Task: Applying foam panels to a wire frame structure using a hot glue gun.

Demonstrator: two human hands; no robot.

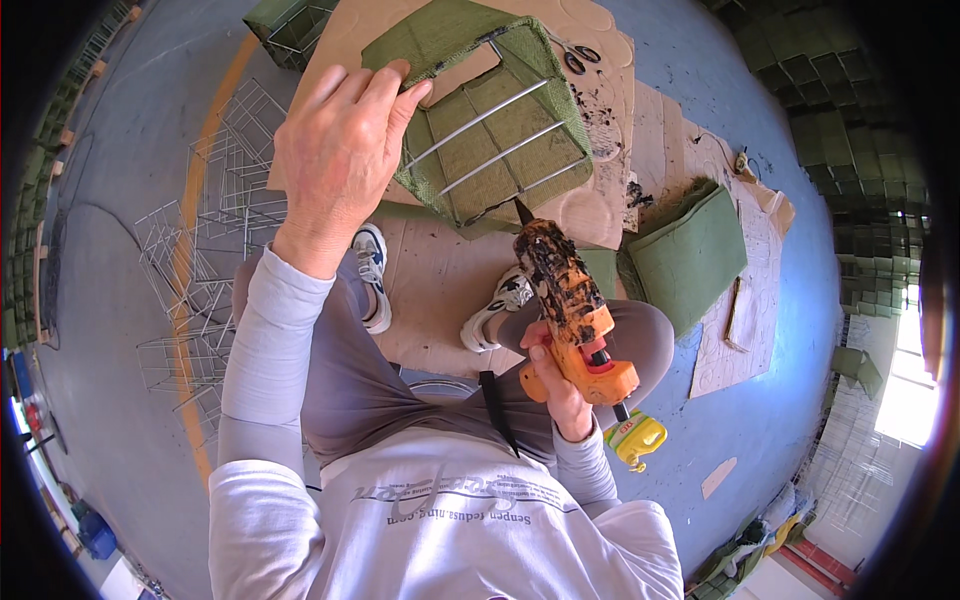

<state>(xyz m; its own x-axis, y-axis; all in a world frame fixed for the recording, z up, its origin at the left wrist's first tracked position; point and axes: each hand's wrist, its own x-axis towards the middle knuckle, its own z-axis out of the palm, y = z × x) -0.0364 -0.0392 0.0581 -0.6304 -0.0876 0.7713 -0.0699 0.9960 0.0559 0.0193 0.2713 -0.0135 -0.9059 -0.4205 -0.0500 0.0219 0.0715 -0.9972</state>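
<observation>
A green fabric box [500,120] with a metal wire frame lies tilted in front of me, its open side with the bare wires showing. My left hand [345,140] pinches the box's fabric edge at the upper left between thumb and fingers. Dark glue marks that rim near the fingertips. In my right hand [560,385] is an orange glue gun [565,290], its barrel caked with blackened glue. The gun's nozzle points at the lower rim of the box, at or very close to a dark line of glue there. A black glue stick pokes out of its back end.
Cardboard sheets [440,285] cover the floor under the box. Black scissors [580,55] lie beyond it, near dark scraps. Folded green fabric [690,255] is at the right, a yellow container [637,438] near my right knee. Wire frames [205,250] are piled at the left.
</observation>
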